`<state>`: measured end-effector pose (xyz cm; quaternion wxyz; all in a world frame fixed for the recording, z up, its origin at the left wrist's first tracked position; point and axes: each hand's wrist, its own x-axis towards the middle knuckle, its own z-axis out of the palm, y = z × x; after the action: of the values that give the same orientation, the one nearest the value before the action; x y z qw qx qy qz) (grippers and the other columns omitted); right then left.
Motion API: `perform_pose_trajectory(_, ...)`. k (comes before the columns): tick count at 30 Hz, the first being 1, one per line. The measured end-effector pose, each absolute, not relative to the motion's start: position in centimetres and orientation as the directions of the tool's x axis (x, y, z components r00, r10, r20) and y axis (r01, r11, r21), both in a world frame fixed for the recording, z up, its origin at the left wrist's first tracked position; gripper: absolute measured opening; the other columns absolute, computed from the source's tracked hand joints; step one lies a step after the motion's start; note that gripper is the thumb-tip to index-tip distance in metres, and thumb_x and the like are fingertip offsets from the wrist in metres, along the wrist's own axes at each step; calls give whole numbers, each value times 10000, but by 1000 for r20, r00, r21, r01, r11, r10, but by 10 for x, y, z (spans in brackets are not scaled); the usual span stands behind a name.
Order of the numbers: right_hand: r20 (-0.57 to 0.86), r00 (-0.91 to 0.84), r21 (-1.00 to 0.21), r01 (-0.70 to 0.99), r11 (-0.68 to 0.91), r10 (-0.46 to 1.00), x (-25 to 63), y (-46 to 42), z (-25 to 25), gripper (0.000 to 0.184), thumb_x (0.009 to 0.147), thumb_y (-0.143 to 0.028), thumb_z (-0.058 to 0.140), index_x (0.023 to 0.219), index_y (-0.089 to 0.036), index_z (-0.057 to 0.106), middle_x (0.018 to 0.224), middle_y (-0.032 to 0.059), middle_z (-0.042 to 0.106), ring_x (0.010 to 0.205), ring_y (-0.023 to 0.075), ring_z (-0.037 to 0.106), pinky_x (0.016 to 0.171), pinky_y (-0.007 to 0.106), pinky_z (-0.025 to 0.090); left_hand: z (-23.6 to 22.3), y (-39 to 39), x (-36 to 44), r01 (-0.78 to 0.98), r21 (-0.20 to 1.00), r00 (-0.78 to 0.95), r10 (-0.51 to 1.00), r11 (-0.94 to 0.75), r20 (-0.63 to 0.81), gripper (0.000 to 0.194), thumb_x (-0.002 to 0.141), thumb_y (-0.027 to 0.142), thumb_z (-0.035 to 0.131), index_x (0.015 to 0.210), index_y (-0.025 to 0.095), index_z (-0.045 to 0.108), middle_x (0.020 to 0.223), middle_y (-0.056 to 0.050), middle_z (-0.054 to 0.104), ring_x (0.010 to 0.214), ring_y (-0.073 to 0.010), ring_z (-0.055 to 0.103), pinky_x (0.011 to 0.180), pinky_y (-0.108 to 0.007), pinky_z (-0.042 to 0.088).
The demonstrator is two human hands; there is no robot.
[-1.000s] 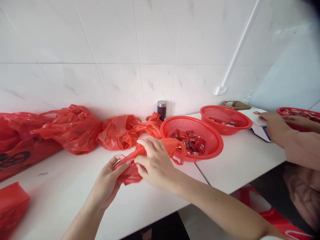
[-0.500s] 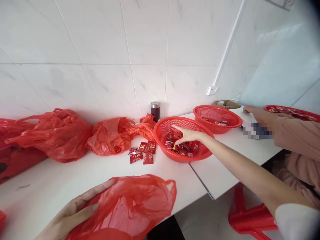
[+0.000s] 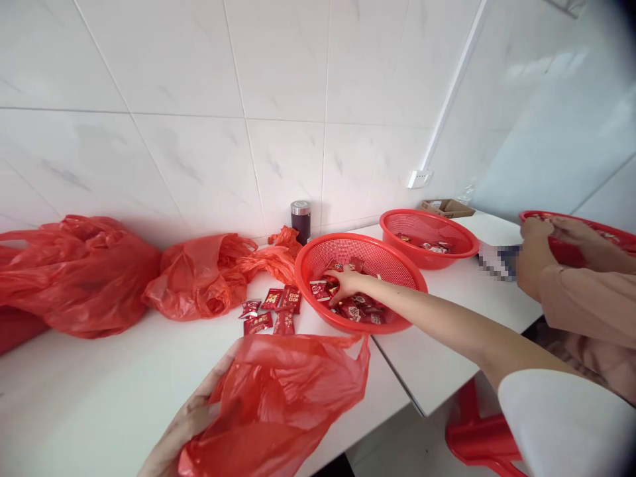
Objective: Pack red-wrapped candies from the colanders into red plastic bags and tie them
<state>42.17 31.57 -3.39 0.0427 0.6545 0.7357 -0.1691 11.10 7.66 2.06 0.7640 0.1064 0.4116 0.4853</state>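
left hand grip closed on crumpled red plastic bag, desk front edge | right hand fingers curled over red candy packets inside round red mesh basket

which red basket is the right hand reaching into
The nearest basket, just right of the loose packets on the table. The right hand is inside it among its packets; the middle basket and far-right basket sit untouched by it.

Bare white counter lies open left of the red basket; loose packets and crumpled bags block its back-left side.
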Motion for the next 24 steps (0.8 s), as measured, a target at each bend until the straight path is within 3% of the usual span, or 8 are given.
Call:
perform_pose_trajectory(2,-276,-139,-223,972,77,951,417,318,-34,981,460,-419,888,1359,-333,506,1414,158,411,1102,389,575,874,460,459,16,77,114,-651,551,200,818,522,-539,921,669,212,750,1453,468,339,1292,21,660,1212,-380,567,928,-477,568)
perform_pose_trajectory(6,-209,-139,-341,938,61,968,417,316,-29,583,569,-259,822,1127,-245,651,1200,102,613,989,296,634,832,376,488,-3,78,114,-689,522,182,818,502,-546,864,725,179,694,1473,413,331,1288,-6,668,1201,-345,588,940,-425,560)
perform_pose_trajectory(10,-172,-181,-554,831,57,968,427,308,-6,406,688,-189,708,1083,-224,620,1019,44,688,823,197,661,692,297,532,-21,79,113,-678,554,164,834,483,-526,796,745,182,686,1466,332,385,1288,-48,668,1194,-321,599,899,-362,576)
perform_pose_trajectory(14,-119,-255,-763,642,76,960,427,281,38,429,809,-247,605,1227,-250,510,1005,31,689,740,150,661,605,262,550,-23,82,116,-645,588,168,841,489,-514,758,753,179,692,1452,289,417,1256,-72,685,1130,-311,641,802,-330,599)
perform_pose_trajectory(17,-47,-478,-966,246,82,877,409,238,63,474,773,-271,669,1221,-252,514,1016,29,667,761,153,664,631,266,554,-19,87,123,-656,582,203,856,480,-476,772,757,162,679,1463,284,393,1274,-72,673,1142,-301,633,818,-322,585)
perform_pose_trajectory(19,-4,-677,-1000,7,1,736,390,206,62,479,715,-254,730,1162,-245,558,1023,20,653,778,157,665,656,274,553,-17,89,127,-653,593,217,867,470,-448,780,757,155,672,1469,282,381,1290,-70,662,1157,-296,622,855,-318,567)
perform_pose_trajectory(21,-23,-816,-998,-10,-54,577,371,182,46,480,680,-241,773,1128,-232,601,1019,9,646,814,151,662,720,273,547,-16,89,130,-633,621,222,877,462,-427,792,751,153,667,1474,283,369,1295,-73,656,1157,-297,621,889,-331,547)
perform_pose_trajectory(24,-159,-875,-986,163,-32,457,351,171,5,528,692,-249,786,1192,-238,615,945,-5,652,792,128,648,740,251,537,-16,87,129,-570,680,241,885,461,-398,794,732,144,648,1465,292,382,1306,-78,642,1159,-302,616,897,-341,528)
